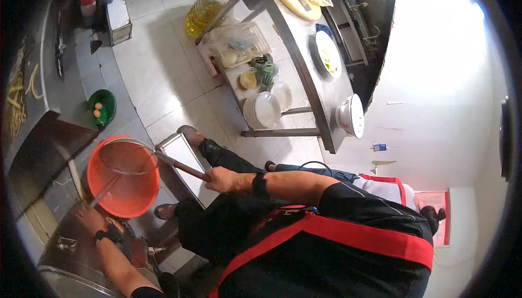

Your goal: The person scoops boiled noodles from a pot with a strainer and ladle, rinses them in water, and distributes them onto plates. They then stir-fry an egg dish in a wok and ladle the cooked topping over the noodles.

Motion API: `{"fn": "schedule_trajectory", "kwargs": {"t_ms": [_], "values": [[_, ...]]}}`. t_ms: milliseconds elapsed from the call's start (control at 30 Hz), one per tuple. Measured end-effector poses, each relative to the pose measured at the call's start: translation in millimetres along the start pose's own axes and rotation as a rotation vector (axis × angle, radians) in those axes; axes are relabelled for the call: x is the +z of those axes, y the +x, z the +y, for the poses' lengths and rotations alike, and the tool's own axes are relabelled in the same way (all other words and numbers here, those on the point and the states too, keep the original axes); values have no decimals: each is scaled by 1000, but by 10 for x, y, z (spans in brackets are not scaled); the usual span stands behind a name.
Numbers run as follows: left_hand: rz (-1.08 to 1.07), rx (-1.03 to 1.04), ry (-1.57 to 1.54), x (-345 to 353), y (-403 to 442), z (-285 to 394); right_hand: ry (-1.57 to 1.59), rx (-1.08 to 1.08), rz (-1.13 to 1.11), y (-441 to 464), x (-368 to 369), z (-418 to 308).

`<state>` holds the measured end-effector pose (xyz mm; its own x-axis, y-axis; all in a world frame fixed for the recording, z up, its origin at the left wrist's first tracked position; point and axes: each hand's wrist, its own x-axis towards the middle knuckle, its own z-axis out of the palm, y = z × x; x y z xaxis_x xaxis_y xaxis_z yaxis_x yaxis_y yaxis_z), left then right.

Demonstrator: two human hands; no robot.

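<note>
My right hand [222, 180] is wrapped round the brown handle of a round mesh strainer [176, 162]. The strainer's hoop lies over an orange-red plastic basin [147, 192] on the floor. At the basin's lower left edge, my left hand [92, 219] is closed round a thin handle [106, 191], which reaches in over the basin to the mesh. What is at this handle's far end is blurred. The basin's contents are hard to make out. Dark bands circle both wrists.
A green bowl [102, 107] with two eggs sits beyond the basin. A metal table [304, 75] holds a white plate [328, 54] and a white pot [349, 116]; stacked bowls [262, 109] and an oil jug [204, 15] are lower down. Another person [386, 189] stands behind.
</note>
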<state>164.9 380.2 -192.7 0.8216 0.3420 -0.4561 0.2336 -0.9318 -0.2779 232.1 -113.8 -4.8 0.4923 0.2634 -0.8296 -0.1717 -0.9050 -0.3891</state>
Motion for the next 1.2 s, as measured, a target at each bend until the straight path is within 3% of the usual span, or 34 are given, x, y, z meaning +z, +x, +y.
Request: {"fn": "schedule_trajectory", "kwargs": {"t_ms": [67,100,133,167,200,233,267,300,333,367,400,433,500,533,600,633,700,733,767,833,867,900,967,1067,1100,1167,1200], "values": [[-288,-49,-68,485,-67,47,-2,-9,6,-13,26,26],[-255,45,-212,318,-355,150,15,-5,-7,-26,25,24],[-158,140,-35,971,-408,203,32,0,-22,-45,41,30],[-136,-40,-175,739,-707,450,34,-7,-21,-37,71,92],[-524,158,-163,496,-867,528,8,-45,16,18,124,188],[-455,-68,-476,729,-1159,731,-20,-94,35,78,200,216],[-295,260,-478,1006,-1347,839,-42,-38,0,111,202,178],[-441,20,-623,743,-1551,1116,-46,-59,9,59,134,131],[-233,400,-360,1192,-1634,1318,-7,51,-67,50,95,35],[-87,44,-902,1503,-1705,1604,-54,-23,4,54,141,69],[-80,-62,-984,323,-1874,1738,-192,-84,43,155,205,207],[222,179,-798,34,-1909,1746,-151,-114,9,52,62,55],[-866,-675,-1775,-11,-1919,1749,-269,-88,147,-64,17,-57],[-838,-708,-1798,-176,-2046,1752,-272,-95,160,-116,-29,-113],[-883,-829,-2231,-475,-2242,1721,-289,-129,175,-116,-128,-145],[-865,-839,-2251,-370,-2304,1674,-329,-133,172,-11,-116,-199],[-1091,-791,-3024,-148,-2562,1772,-374,-165,160,27,-165,-225],[-1064,-600,-3277,-106,-2648,1836,-397,-142,156,37,-179,-292],[-1085,-562,-3446,-61,-2762,1886,-418,-118,153,37,-195,-349],[-1089,-121,-3684,-196,-2953,2001,-431,-144,155,89,-193,-345],[-1035,-128,-3800,-294,-3015,2057,-439,-137,174,86,-188,-361],[-901,-155,-3882,-399,-3110,2151,-446,-130,195,77,-182,-385],[-819,10,-3949,-499,-3202,2301,-496,-157,170,-37,-225,-509],[-775,-153,-4076,-808,-3420,2379,-474,-198,117,-136,-267,-679],[-627,-457,-3955,-777,-3465,2438,-514,-207,98,-167,-290,-718],[-747,-165,-3994,-991,-3581,2389,-506,-250,135,-43,-321,-568],[-671,-119,-4012,-1074,-3615,2323,-523,-286,132,21,-384,-513]]}}
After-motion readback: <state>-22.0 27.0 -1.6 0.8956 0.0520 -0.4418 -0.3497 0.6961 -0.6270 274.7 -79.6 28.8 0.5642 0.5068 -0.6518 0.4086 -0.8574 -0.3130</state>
